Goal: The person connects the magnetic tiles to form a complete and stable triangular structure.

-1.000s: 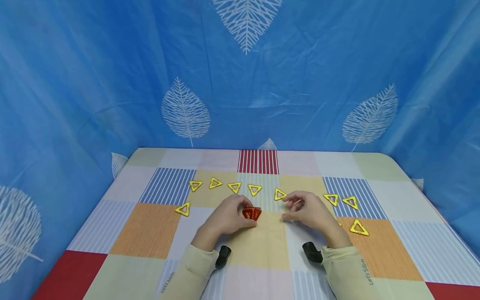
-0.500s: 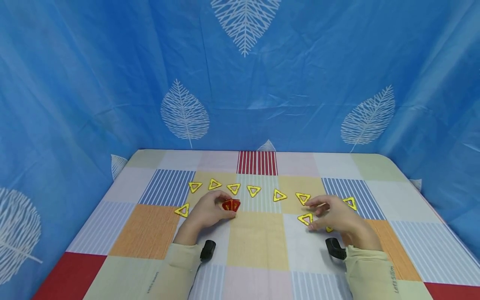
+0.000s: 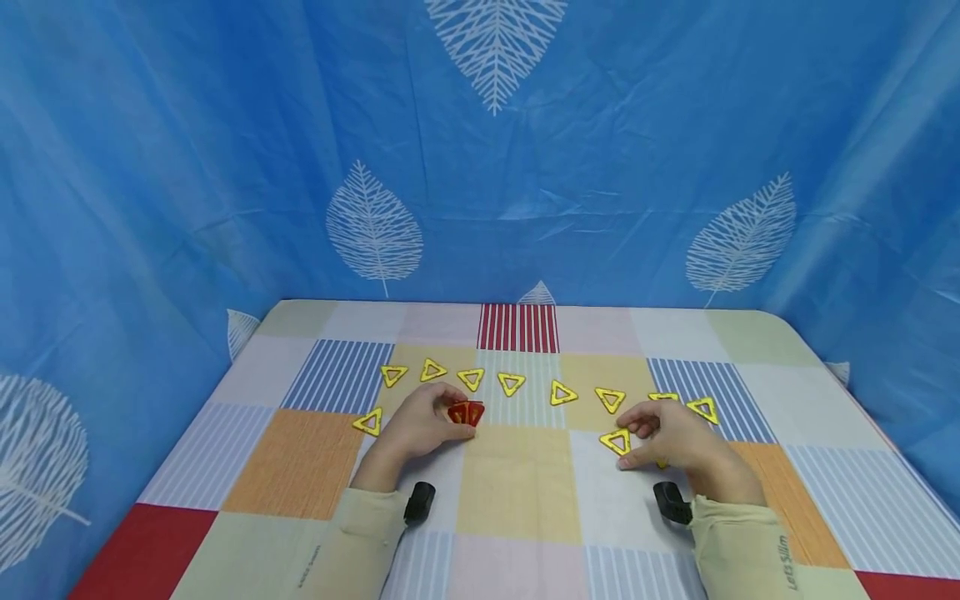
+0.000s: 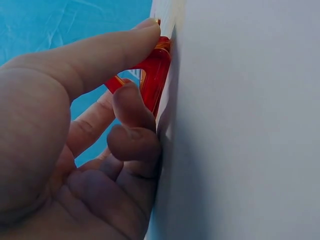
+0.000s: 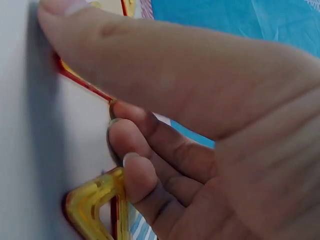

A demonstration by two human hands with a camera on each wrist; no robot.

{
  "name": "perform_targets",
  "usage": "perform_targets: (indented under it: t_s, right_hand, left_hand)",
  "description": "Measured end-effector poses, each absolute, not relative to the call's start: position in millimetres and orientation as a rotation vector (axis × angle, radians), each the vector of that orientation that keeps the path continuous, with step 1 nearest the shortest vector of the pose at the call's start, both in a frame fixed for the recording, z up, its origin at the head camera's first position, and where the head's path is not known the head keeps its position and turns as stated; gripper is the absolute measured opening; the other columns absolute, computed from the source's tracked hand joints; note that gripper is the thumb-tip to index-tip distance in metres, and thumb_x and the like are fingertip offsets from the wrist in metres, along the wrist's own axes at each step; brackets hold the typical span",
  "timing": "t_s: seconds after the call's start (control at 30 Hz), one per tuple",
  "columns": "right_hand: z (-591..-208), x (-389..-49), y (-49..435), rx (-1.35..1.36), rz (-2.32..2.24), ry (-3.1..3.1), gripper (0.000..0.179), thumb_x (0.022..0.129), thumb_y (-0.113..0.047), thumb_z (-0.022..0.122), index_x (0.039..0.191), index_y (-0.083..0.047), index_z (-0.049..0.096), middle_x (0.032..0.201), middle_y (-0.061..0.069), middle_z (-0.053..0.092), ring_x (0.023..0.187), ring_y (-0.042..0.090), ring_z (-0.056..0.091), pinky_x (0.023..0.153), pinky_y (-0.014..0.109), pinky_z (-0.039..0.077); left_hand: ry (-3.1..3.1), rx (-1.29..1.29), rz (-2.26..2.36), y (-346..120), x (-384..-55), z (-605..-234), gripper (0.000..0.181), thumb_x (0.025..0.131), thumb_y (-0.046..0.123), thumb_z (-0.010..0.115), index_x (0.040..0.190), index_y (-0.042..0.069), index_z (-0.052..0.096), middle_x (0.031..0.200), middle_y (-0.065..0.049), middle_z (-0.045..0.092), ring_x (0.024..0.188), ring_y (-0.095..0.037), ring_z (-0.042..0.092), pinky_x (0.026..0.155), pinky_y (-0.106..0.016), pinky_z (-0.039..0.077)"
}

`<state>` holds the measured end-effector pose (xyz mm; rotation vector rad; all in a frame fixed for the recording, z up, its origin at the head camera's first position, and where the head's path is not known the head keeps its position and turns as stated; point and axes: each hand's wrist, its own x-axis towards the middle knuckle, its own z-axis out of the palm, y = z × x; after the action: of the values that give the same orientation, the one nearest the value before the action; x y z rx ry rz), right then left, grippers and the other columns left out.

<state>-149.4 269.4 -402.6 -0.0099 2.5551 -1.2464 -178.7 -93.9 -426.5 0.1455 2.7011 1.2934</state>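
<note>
Near the table's middle, my left hand [image 3: 420, 423] holds a small joined piece of red translucent triangular tiles [image 3: 467, 413] between thumb and fingers. In the left wrist view the red tiles [image 4: 156, 75] stand up from the cloth under the thumb. To the right, my right hand [image 3: 675, 437] has its thumb and index finger at the edges of a yellow triangular tile [image 3: 606, 442] lying on the cloth. The right wrist view shows the thumb covering much of that tile. Another yellow tile [image 5: 90, 202] lies beside the curled fingers there.
Several yellow triangular tiles lie in a loose arc across the patchwork cloth [image 3: 517, 483], from a left tile [image 3: 361, 423] past a middle tile [image 3: 511, 392] to a right tile [image 3: 712, 402]. Two tiles are partly hidden by the right hand. A blue leaf-print curtain [image 3: 600, 167] stands behind.
My left hand has moved left with the red tiles, then stayed there. My right hand has moved right, from the table's middle to the yellow tile, and is nearly still over the last half second.
</note>
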Motion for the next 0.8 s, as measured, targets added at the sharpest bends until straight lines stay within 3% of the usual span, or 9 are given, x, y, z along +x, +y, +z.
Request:
perform_targets:
  t_s: [0.4, 0.63, 0.8]
  right_hand:
    - [-401.9, -151.0, 267.5, -0.093, -1.074, 2.635, 0.046, 0.065, -0.013, 0.096, 0.104, -0.003, 0.075, 0.096, 0.005, 0.061, 0.085, 0.024, 0.05, 0.069, 0.035, 0.044]
    - [-403.4, -151.7, 265.2, -0.143, -1.097, 2.602, 0.041, 0.067, -0.009, 0.094, 0.101, -0.004, 0.073, 0.095, 0.005, 0.06, 0.084, 0.023, 0.048, 0.067, 0.031, 0.042]
    - [-405.5, -153.0, 257.8, -0.339, -1.101, 2.632, 0.039, 0.069, -0.013, 0.093, 0.101, -0.006, 0.073, 0.096, 0.002, 0.065, 0.086, 0.02, 0.056, 0.073, 0.031, 0.047]
  left_hand:
    - [2.7, 0.115, 1.298, -91.2, -177.9, -427.9, 0.042, 0.075, 0.022, 0.091, 0.109, 0.014, 0.069, 0.114, -0.003, 0.063, 0.09, -0.022, 0.053, 0.078, -0.037, 0.046]
    - [2.701, 0.114, 1.309, -91.2, -177.5, -427.7, 0.042, 0.075, 0.023, 0.091, 0.11, 0.015, 0.069, 0.113, -0.003, 0.062, 0.088, -0.022, 0.052, 0.075, -0.036, 0.046]
    - [2.701, 0.129, 1.308, -91.6, -177.3, -429.1, 0.042, 0.075, 0.023, 0.091, 0.109, 0.014, 0.068, 0.113, -0.003, 0.062, 0.089, -0.022, 0.052, 0.076, -0.037, 0.046]
